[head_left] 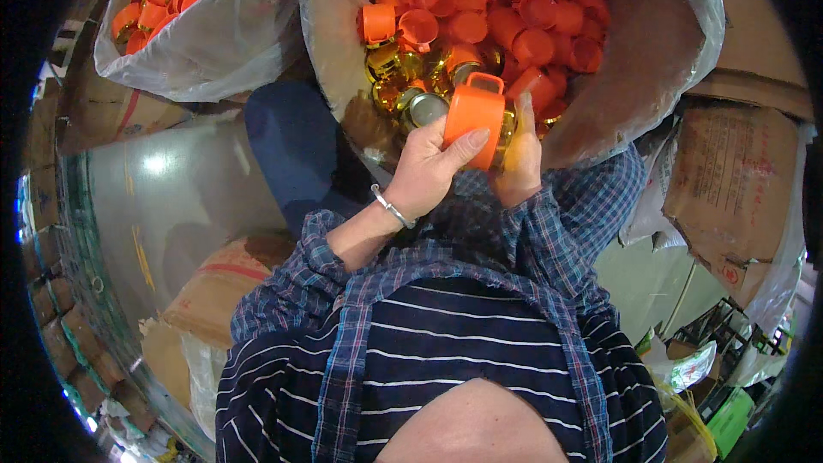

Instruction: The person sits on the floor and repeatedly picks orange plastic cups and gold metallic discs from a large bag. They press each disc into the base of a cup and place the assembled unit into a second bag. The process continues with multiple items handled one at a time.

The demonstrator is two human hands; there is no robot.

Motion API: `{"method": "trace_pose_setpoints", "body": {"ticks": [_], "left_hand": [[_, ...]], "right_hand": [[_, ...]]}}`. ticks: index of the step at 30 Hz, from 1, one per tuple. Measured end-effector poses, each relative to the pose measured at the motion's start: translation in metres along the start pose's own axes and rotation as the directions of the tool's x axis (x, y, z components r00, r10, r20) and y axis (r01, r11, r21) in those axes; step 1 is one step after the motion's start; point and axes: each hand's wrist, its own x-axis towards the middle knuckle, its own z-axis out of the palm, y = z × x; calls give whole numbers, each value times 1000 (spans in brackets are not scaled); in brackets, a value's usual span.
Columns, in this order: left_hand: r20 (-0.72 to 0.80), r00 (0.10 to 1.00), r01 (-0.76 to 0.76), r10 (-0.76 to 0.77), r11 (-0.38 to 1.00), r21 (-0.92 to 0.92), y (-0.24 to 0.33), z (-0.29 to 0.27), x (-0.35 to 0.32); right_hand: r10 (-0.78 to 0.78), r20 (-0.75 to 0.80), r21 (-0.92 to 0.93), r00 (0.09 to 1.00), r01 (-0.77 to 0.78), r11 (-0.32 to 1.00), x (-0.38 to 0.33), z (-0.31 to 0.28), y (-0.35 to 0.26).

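In front of me, over the near rim of a large bag, I hold an orange cup (475, 120) with a loop handle pointing away from me. My left hand (420, 173) is closed round its left side, the thumb lying across the orange wall. At the cup's right end sits a shiny gold piece (507, 126), partly covered by fingers. My right hand (520, 159) wraps this gold end from the right. Just beyond my hands, several gold pieces (387, 64) lie in the bag beside a heap of orange cups (514, 13). One round piece shows a silvery disc (427, 109).
The cups lie in a clear plastic bag (660, 43) with a wide mouth. A second plastic bag (197, 60) at the far left holds more orange and gold pieces. Cardboard boxes stand at right (729, 180) and lower left (227, 283). Grey floor (171, 180) shows at left.
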Motion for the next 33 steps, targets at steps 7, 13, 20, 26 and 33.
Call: {"method": "trace_pose_setpoints", "body": {"ticks": [7,13,20,26,33], "left_hand": [[-161,972,97,-174,910,-403,-11,7,10],[-148,878,304,-455,769,-562,-11,-11,21],[72,986,-165,150,825,541,-19,-9,9],[-103,887,297,-450,727,-619,-20,-14,23],[243,938,-347,249,623,701,-32,-19,1]], "right_hand": [[-732,444,-683,517,724,97,-11,-3,22],[-564,761,-500,321,844,-195,-2,-17,15],[-228,27,-150,973,230,962,12,1,27],[-547,513,-690,661,697,195,6,-16,25],[11,22,-9,1000,-11,1000,19,-18,26]]}}
